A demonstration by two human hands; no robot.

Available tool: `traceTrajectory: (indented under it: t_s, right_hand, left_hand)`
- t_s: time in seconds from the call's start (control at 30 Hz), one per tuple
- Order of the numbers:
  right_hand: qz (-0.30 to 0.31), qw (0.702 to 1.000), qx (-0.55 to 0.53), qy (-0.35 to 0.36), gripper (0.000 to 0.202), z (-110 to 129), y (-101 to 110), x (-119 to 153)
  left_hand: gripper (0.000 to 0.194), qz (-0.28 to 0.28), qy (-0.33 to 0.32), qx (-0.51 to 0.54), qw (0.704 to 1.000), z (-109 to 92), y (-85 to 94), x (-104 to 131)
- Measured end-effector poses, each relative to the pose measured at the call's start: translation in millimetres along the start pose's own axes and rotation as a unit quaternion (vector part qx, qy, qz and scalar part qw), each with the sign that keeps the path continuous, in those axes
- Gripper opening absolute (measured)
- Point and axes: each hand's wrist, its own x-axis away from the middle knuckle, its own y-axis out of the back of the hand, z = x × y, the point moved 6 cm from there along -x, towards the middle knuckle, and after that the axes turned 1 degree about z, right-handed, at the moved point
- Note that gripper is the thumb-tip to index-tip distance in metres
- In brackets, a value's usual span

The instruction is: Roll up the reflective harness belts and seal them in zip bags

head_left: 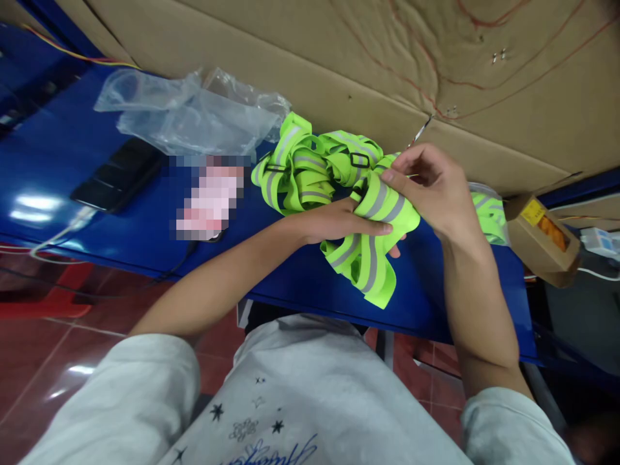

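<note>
Folded loops of a neon-yellow reflective strap (382, 203) with a grey stripe lie across my left hand (339, 221), whose thumb presses over them. My right hand (431, 184) pinches the upper edge of the same strap between thumb and forefinger. Some folds hang down below my left hand towards the table's front edge. Behind my hands rests a tangled pile of the same straps (310, 168), with black buckles (360, 160) showing. The fingers of my left hand are partly hidden beneath the strap.
Clear plastic bags (194, 116) lie at the back left of the blue table (261, 258). A black device (119, 174) with a white cable and a blurred-out phone-like item (210, 200) are nearby. At right are a bagged strap bundle (489, 216) and a cardboard box (542, 242).
</note>
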Motion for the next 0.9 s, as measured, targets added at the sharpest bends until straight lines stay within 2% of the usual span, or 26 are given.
traceTrajectory:
  t_s: [0.13,0.23,0.4,0.5,0.6,0.67,0.8,0.9]
  right_hand:
    - [0.129,0.986,0.087,0.067,0.040,19,-2,8]
    - [0.164,0.973,0.141,0.083,0.052,24,-4,12]
    - [0.094,0.984,0.143,0.041,0.033,18,-3,7]
    - [0.058,0.994,0.097,0.007,0.032,13,0,5]
    - [0.057,0.997,0.044,-0.036,0.033,6,0,6]
    - [0.038,0.998,0.041,-0.037,0.033,4,1,6]
    - [-0.024,0.997,0.066,0.007,0.032,10,7,5]
    - [-0.010,0.999,-0.025,-0.040,0.037,0,7,4]
  left_hand:
    - [0.047,-0.010,-0.016,0.021,1.000,-3,0.4,0]
    - [0.047,-0.014,-0.040,0.018,0.999,-9,-0.3,-1]
    - [0.031,-0.023,-0.032,0.033,0.999,-19,-3.0,-1]
    - [0.031,-0.022,-0.014,0.074,0.997,-19,-4.5,-3]
    - [0.033,-0.007,-0.012,0.079,0.997,-18,-5.4,-5]
    - [0.033,-0.028,-0.002,0.062,0.998,-15,-0.6,-7]
    - [0.035,-0.128,0.017,0.023,0.991,-8,19.4,-7]
    - [0.048,-0.133,0.019,0.020,0.991,-6,24.8,-6]
